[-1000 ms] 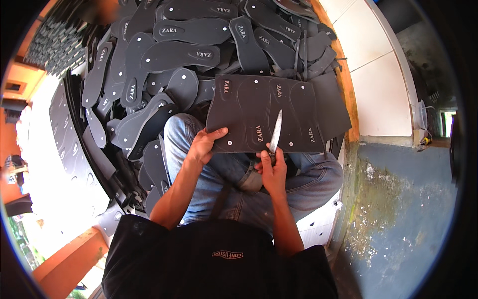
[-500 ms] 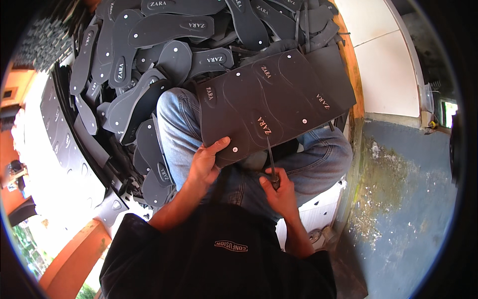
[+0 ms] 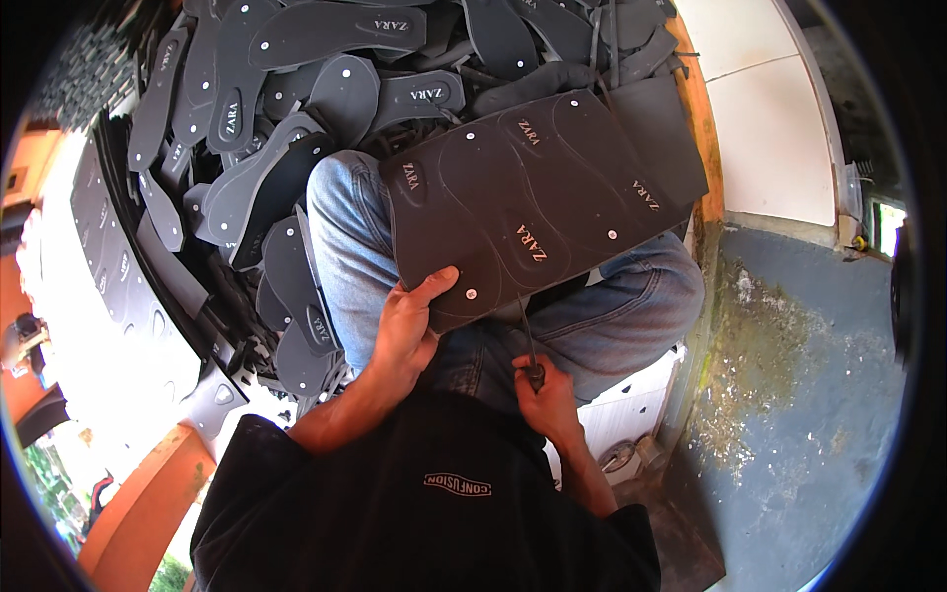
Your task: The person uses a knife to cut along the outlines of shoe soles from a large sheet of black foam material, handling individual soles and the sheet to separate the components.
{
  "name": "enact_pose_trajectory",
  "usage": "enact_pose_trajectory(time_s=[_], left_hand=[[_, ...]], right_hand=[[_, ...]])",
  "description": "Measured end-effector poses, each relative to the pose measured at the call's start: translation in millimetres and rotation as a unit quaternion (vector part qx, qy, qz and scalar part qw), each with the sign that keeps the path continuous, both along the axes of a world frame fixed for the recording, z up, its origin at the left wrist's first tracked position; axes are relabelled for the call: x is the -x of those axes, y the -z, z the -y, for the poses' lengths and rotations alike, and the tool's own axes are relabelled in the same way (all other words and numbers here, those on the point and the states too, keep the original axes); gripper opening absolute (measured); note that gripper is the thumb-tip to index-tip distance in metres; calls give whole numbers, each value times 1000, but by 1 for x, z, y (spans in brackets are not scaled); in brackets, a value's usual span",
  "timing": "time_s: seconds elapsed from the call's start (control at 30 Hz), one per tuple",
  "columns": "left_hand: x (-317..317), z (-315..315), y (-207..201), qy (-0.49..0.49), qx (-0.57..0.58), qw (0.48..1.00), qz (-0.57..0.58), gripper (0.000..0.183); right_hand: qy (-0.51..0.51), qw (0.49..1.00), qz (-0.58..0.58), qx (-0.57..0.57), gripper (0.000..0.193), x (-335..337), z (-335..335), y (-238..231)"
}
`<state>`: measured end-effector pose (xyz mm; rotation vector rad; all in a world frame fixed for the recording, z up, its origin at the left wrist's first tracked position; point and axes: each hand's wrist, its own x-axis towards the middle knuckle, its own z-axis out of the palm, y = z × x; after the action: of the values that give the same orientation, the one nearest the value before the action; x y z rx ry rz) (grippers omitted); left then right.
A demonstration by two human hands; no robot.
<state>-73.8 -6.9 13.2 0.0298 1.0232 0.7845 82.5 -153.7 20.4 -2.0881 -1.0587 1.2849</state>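
Note:
A dark foam sheet (image 3: 582, 187) with sole outlines, raised pads and small white dots lies tilted across my lap. My left hand (image 3: 404, 331) grips its near left corner, thumb on top and the other fingers underneath. Closed round a dark handle, my right hand (image 3: 548, 400) holds a slim-bladed knife (image 3: 531, 340) low in front of my body. The blade points away from me, its tip by the sheet's near edge; whether it touches the sheet I cannot tell. Another plain dark sheet (image 3: 656, 123) shows under the far right end.
Cut dark insoles (image 3: 345, 94) are heaped beyond my knees and to the left. Bright-lit printed sheets (image 3: 109, 257) stand at far left, near an orange ledge (image 3: 148, 513). At right are a wooden edge (image 3: 712, 202), white tiles (image 3: 774, 148) and a stained blue-grey surface (image 3: 809, 395).
My right hand has drawn back toward my body, taking the knife tip from over the sheet to its near edge. The left hand keeps its grip.

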Motion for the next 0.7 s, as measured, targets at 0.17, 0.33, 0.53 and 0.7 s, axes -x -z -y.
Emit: enact_pose_trajectory(time_s=[0.17, 0.33, 0.53, 0.7], left_hand=[[1, 0, 2, 1, 5, 1000, 3, 27], [-1, 1, 0, 4, 7, 1000, 2, 30], [4, 3, 5, 20, -9, 1000, 5, 33], [4, 5, 7, 27, -21, 999, -12, 32]], right_hand=[[-1, 1000, 12, 17, 11, 1, 1, 5], [28, 999, 44, -6, 11, 8, 5, 18], [40, 997, 56, 44, 8, 15, -4, 19], [41, 996, 72, 42, 7, 18, -10, 23]])
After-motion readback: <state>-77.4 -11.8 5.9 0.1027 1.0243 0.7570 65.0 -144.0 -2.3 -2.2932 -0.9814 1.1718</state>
